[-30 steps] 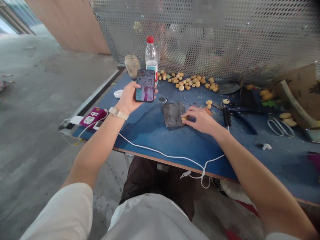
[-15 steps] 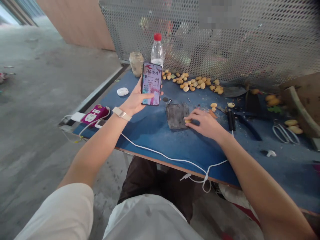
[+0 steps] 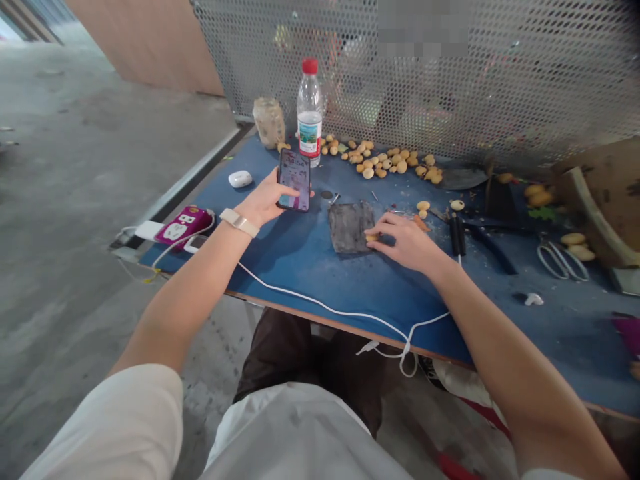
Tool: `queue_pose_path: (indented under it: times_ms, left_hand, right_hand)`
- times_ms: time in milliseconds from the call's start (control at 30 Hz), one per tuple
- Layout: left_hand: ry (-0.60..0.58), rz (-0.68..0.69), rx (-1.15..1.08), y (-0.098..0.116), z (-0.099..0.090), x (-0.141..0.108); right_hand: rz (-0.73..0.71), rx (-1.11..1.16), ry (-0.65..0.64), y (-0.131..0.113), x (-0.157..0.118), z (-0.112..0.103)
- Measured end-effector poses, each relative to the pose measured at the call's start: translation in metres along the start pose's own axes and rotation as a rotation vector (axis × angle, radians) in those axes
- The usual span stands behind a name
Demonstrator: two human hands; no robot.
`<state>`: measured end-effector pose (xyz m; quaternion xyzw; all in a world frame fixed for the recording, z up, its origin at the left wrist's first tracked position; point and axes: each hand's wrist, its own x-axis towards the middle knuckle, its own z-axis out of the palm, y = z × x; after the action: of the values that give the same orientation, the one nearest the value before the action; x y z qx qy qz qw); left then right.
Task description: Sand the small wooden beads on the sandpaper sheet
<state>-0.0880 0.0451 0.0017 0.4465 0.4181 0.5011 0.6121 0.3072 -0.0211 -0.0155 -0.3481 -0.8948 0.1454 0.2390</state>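
Tan seed (image 3: 371, 237) pressed by our right hand (image 3: 407, 243), grip closed, onto a grey abrasive sheet (image 3: 351, 227); at eleven o'clock, our left hand (image 3: 265, 200) grips a smartphone (image 3: 295, 180), screen turned toward us, above the blue worktop (image 3: 300, 270).

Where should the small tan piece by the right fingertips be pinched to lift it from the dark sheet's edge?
Probably across its short width, between thumb and fingertip, coming from above on the side of the right hand: the small tan piece is tiny and lies low at the edge of the dark sheet.
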Motion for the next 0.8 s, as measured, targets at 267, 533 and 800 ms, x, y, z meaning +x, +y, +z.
queue_pose_path:
  times_ms: [267,533,800]
  left_hand:
    - [0.013,0.008,0.042,0.002,0.002,0.000]
    - [0.029,-0.071,0.064,0.012,0.002,-0.004]
    - [0.137,-0.130,0.181,0.015,0.000,0.000]
  right_hand:
    - [0.010,0.021,-0.012,-0.002,0.001,-0.001]
    - [0.023,0.014,-0.034,-0.002,0.000,0.000]
    - [0.010,0.003,-0.021,0.000,0.000,0.003]
